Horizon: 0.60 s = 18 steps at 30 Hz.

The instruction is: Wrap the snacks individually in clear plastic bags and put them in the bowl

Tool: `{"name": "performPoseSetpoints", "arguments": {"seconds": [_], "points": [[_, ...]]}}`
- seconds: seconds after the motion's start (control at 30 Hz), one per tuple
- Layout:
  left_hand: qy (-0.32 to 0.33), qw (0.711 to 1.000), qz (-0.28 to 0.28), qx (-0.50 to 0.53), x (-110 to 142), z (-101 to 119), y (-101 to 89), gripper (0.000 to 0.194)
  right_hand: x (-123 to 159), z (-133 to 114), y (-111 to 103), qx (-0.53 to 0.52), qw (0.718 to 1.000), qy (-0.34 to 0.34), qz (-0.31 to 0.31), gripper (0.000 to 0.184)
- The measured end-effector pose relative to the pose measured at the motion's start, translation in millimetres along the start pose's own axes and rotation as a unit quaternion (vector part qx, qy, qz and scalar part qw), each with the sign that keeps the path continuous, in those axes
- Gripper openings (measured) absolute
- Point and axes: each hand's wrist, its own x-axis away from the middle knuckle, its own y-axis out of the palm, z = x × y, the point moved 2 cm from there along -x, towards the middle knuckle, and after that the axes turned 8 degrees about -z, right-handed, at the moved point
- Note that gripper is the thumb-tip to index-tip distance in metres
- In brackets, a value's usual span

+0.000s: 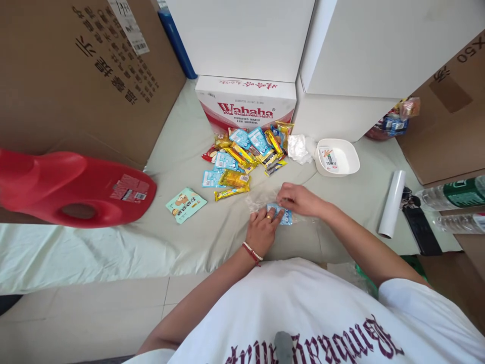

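My left hand (262,227) lies on the cloth-covered surface with its fingers stretched out, their tips on a blue-and-white snack packet (286,217). Around that packet is a thin clear plastic bag (259,201), its outline hard to follow against the cloth. Fingers pinched together, my right hand (297,198) grips the bag just above the packet. Beyond both hands is a pile of small wrapped snacks (242,149) in blue, yellow and red. A yellow snack bar (232,193) lies at the pile's near edge. Left of it rests a flat mint-green packet (185,205).
Behind the pile stands a Wahaha water carton (246,101). A white plastic tub (346,151) sits beside crumpled clear bags (300,148). A red detergent jug (76,189) lies at left. At right are a white roll (392,205), a black pouch (420,230) and plastic bottles (454,193).
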Motion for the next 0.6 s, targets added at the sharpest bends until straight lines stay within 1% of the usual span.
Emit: {"name": "performPoseSetpoints", "arguments": {"seconds": [0.03, 0.07, 0.13, 0.2, 0.27, 0.3, 0.33, 0.4, 0.47, 0.5, 0.53, 0.6], "points": [[0.000, 1.000, -0.001, 0.002, 0, 0, 1.5, 0.042, 8, -7, 9, 0.024, 1.000, -0.004, -0.012, 0.015], [0.000, 1.000, -0.003, 0.008, 0, -1, 3.2, 0.039, 14, -13, 20, 0.050, 0.998, 0.007, -0.023, 0.017], [0.001, 0.999, 0.001, 0.034, 1, -6, 7.2, 0.033, 25, -19, 42, 0.096, 0.994, 0.045, -0.040, 0.024], [0.005, 0.996, 0.024, 0.082, 5, -16, 10.9, 0.032, 33, -19, 61, 0.129, 0.988, 0.065, -0.046, 0.034], [-0.002, 0.987, 0.064, 0.150, 11, -31, 13.2, 0.033, 36, -18, 73, 0.148, 0.985, 0.068, -0.050, 0.039], [-0.018, 0.978, 0.089, 0.189, 14, -41, 13.3, 0.031, 37, -18, 76, 0.152, 0.985, 0.069, -0.050, 0.039], [-0.049, 0.965, 0.116, 0.228, 15, -51, 12.7, 0.029, 37, -18, 78, 0.150, 0.985, 0.073, -0.047, 0.038], [-0.155, 0.928, 0.182, 0.287, 16, -69, 8.8, 0.022, 36, -21, 79, 0.136, 0.986, 0.085, -0.038, 0.037], [-0.257, 0.886, 0.232, 0.309, 11, -80, 2.2, 0.022, 34, -26, 78, 0.121, 0.988, 0.093, -0.032, 0.036], [-0.284, 0.876, 0.238, 0.309, 7, -82, -1.5, 0.028, 33, -28, 77, 0.120, 0.988, 0.096, -0.031, 0.036], [-0.293, 0.879, 0.225, 0.301, 2, -80, -5.0, 0.034, 32, -30, 76, 0.122, 0.987, 0.099, -0.033, 0.036], [-0.279, 0.908, 0.161, 0.267, -8, -73, -10.3, 0.042, 32, -32, 75, 0.125, 0.986, 0.100, -0.034, 0.036]]}}
